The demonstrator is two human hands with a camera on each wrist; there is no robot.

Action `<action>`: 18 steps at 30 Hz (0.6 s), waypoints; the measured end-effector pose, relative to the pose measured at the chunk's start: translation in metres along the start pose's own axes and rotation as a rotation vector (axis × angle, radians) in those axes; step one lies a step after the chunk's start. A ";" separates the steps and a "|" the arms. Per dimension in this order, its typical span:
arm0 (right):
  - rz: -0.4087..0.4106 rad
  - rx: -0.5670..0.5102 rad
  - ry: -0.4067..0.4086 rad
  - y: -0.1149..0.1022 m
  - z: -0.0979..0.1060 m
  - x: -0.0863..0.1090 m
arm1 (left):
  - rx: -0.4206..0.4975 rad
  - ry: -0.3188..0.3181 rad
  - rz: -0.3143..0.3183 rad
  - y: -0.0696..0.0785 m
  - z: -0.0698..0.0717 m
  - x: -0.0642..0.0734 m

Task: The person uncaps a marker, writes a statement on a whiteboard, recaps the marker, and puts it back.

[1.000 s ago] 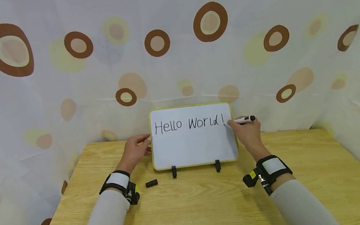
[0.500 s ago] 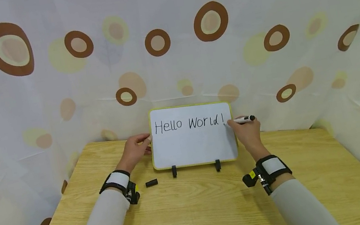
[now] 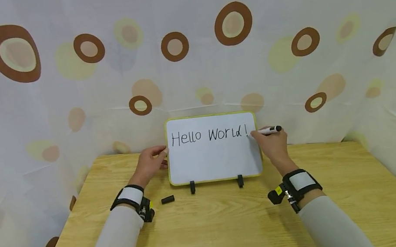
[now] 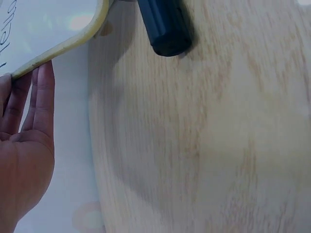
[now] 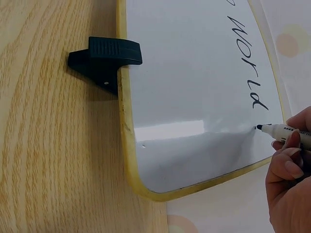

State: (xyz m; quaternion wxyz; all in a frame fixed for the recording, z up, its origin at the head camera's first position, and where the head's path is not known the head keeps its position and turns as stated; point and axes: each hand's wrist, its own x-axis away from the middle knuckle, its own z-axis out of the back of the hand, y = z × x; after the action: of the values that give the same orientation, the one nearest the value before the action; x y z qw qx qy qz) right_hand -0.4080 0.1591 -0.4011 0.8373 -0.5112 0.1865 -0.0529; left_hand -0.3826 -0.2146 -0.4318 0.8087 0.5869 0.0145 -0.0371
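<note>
A small whiteboard (image 3: 212, 160) with a yellow rim stands at the back of the table, bearing the handwritten words "Hello World!" in black. My left hand (image 3: 148, 166) pinches its left edge, thumb at the front and fingers behind, as the left wrist view also shows. In my right hand (image 3: 274, 145) is a white marker (image 5: 278, 131), gripped between thumb and fingers. Its black tip is right at the board's surface by the exclamation mark, below the end of "World". The marker's black cap (image 3: 167, 199) lies on the table near the left wrist.
Two black clip feet (image 3: 192, 187) hold up the board's bottom edge on the wooden table (image 3: 217, 230). Close behind hangs a pale curtain (image 3: 115, 80) patterned with brown rings. Each wrist wears a strapped camera (image 3: 276, 196).
The head view has shifted very slightly. Both hands, the marker and the board keep the same places relative to one another.
</note>
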 end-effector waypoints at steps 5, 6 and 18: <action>0.020 -0.041 0.010 -0.006 0.005 0.003 | -0.100 -0.030 -0.025 0.007 0.006 0.004; 0.021 -0.048 0.006 -0.008 0.006 0.003 | -0.141 -0.035 -0.041 0.009 0.007 0.005; -0.080 -0.136 -0.057 -0.012 0.024 0.019 | -0.733 -0.399 -0.121 0.020 0.014 0.055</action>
State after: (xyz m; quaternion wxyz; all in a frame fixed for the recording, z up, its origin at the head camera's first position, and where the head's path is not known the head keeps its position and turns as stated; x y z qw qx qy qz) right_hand -0.3806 0.1684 -0.3858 0.8029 -0.5751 0.1453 -0.0590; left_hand -0.3267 -0.2239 -0.4124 0.9473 0.2398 -0.0957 -0.1898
